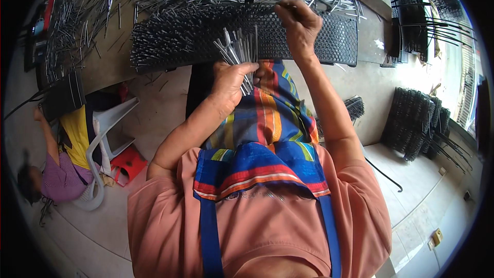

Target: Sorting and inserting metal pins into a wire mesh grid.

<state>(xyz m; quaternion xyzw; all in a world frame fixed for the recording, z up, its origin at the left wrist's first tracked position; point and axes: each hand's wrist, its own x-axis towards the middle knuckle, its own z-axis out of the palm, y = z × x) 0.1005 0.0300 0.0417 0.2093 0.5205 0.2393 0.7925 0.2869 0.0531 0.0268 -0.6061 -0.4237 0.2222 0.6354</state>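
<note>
Many metal rods (pixel 240 50) fan upward (clenched) from left hand (pixel 230 83).

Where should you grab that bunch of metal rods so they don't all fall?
Probably around the middle of the metal rods, coming from below as the left hand does. They are long, thin and loose, fanning out at the top, so a full wrap of the fingers keeps them together.

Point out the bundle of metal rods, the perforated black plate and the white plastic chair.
Bundle of metal rods (pixel 237 47), head view, upper shafts.
Perforated black plate (pixel 334 38), head view, right bare part.
White plastic chair (pixel 110 121), head view, backrest.
</note>
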